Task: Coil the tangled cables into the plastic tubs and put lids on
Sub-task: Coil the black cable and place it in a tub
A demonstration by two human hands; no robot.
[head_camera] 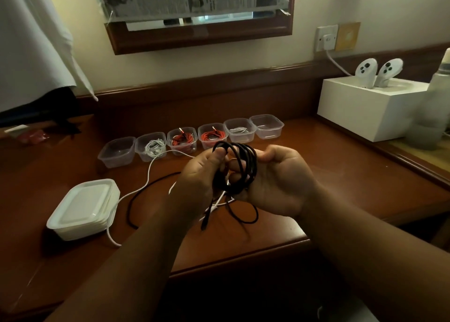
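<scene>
Both hands hold the black cable [243, 166] above the desk [341, 175]: left hand [202, 175] pinches the loops so they stay together, right hand [277, 178] curls round the coil. Tubs [266, 126] wait behind.

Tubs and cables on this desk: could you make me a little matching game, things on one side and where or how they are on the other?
Things:
1. black cable
2. lids
3. far-left tub
4. red cables

States:
A. stacked at the desk's left
B. lying in the two middle tubs
C. looped between both hands
D. holding no cable

Pairs: 1-C, 2-A, 3-D, 4-B

The left hand and right hand both grip the coil.
</scene>
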